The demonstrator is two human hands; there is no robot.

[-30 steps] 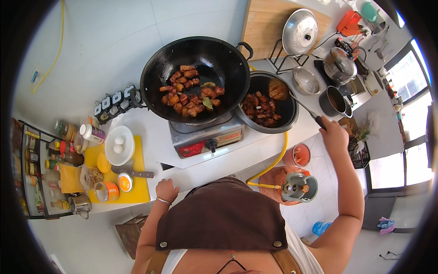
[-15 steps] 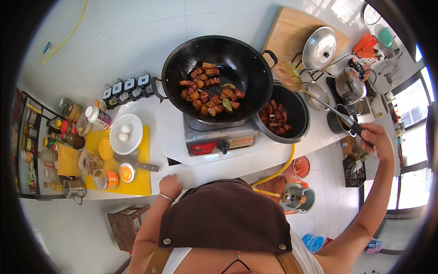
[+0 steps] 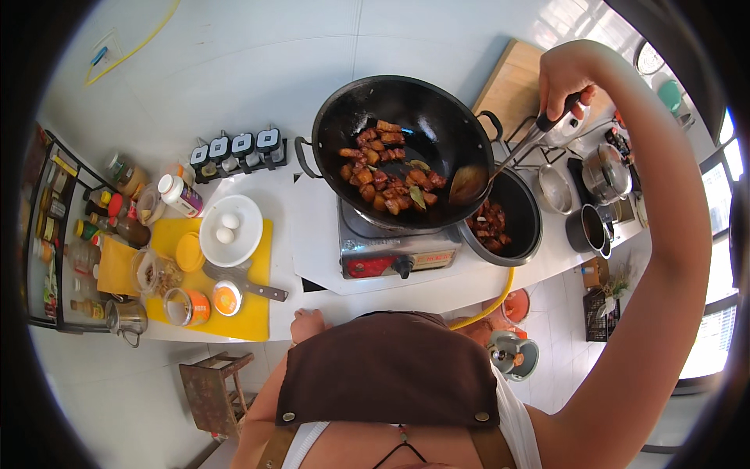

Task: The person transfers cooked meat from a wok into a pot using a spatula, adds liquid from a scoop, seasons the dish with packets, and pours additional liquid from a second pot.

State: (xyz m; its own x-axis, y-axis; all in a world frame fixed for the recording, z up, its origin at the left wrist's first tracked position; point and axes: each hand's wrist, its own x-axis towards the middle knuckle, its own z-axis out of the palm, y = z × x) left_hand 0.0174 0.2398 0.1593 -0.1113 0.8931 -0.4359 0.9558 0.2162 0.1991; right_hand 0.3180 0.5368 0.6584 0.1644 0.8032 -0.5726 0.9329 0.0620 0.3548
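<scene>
High over the right side of the wok, my right hand (image 3: pixel 564 78) is closed round the black handle of a wok spatula (image 3: pixel 522 155). Its sauce-coated blade dips inside the wok's right wall. Browned meat chunks (image 3: pixel 383 176) lie with a few leaves across the left and lower part of the black wok (image 3: pixel 422 102), which sits on a portable gas stove (image 3: pixel 383 254). A black pot (image 3: pixel 523 205) beside the wok holds more meat. My left hand (image 3: pixel 309 324) rests at the counter's front edge, fingers curled with nothing visible in them, partly hidden by my apron.
Left on the counter, a yellow cutting board (image 3: pixel 258 320) bears a cleaver (image 3: pixel 266 291), jars and a white bowl (image 3: pixel 251 242) with two eggs. A seasoning rack (image 3: pixel 242 152) stands against the wall. Pots (image 3: pixel 587 228) fill the right side; a yellow hose (image 3: pixel 500 297) runs below.
My right hand has swung up and leftward from the right side, bringing the spatula's blade into the wok. My left hand stays by the counter edge. The whole view has shifted slightly.
</scene>
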